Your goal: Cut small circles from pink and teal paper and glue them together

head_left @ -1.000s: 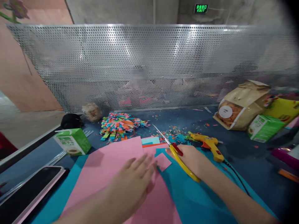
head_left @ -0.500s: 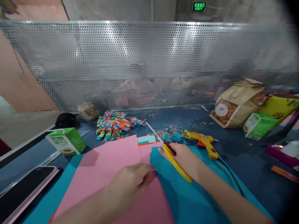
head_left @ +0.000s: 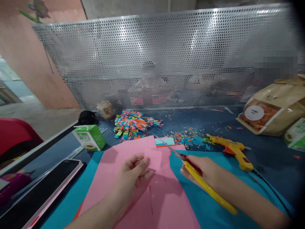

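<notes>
Between the thumb and fingers of my left hand (head_left: 137, 170) is a small piece of pink paper (head_left: 154, 159), held up over the larger sheets. My right hand (head_left: 207, 171) grips a pair of scissors (head_left: 209, 192) with yellow and red handles. Their blades point up and to the left, just beyond the small piece. Large pink sheets (head_left: 119, 156) lie under my left hand, with blue-green paper (head_left: 197, 203) beneath and to the right. A slit shows in the pink sheet below the left hand.
Behind the sheets sit a pile of multicoloured fringed paper (head_left: 131, 124) and scattered scraps (head_left: 190, 138). A yellow glue gun (head_left: 233, 151) with a cord lies right. Around them are a green carton (head_left: 89, 137), a phone (head_left: 47, 194), a snack bag (head_left: 274, 108) and a perforated metal screen (head_left: 154, 47).
The view has swung left, so things sit further right. My left hand has turned and lifted, bringing the small pink piece into plain sight. The scissors stay in my right hand.
</notes>
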The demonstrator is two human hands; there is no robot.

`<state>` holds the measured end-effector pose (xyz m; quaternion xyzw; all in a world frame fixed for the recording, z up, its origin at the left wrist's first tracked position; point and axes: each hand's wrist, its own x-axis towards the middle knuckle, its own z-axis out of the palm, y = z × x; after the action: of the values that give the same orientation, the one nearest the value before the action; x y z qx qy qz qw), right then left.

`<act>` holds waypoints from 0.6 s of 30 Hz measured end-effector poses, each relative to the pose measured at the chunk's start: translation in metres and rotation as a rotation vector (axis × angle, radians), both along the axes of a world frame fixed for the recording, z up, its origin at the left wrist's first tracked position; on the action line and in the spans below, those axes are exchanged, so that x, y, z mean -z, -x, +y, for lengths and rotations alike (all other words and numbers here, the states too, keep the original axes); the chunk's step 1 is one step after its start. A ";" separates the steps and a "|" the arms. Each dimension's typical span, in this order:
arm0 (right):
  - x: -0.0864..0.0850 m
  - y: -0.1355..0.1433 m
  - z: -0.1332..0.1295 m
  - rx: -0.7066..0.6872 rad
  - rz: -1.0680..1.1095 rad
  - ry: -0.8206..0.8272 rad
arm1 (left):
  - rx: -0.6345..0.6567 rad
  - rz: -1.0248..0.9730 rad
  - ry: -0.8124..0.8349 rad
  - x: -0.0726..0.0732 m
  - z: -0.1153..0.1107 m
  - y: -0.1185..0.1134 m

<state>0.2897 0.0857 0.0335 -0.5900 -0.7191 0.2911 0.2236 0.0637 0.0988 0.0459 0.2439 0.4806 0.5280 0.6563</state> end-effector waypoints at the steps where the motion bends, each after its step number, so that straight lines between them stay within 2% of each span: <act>1: 0.001 0.000 0.001 -0.004 -0.021 0.013 | -0.018 -0.001 -0.003 -0.001 0.000 0.001; 4: 0.002 -0.001 0.001 -0.029 -0.084 0.079 | -0.008 0.010 -0.034 -0.006 -0.001 0.004; 8: -0.001 0.000 -0.004 -0.043 -0.118 0.123 | 0.087 0.020 -0.063 -0.011 -0.006 0.006; 13: -0.002 -0.002 -0.007 -0.127 -0.162 0.089 | 0.205 0.071 -0.111 -0.010 -0.011 0.008; 18: -0.006 -0.002 -0.007 -0.164 -0.186 0.132 | 0.244 0.064 -0.093 -0.010 -0.013 0.006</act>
<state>0.2920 0.0783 0.0394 -0.5672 -0.7619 0.2990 0.0920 0.0579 0.0854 0.0556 0.3475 0.4430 0.4580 0.6879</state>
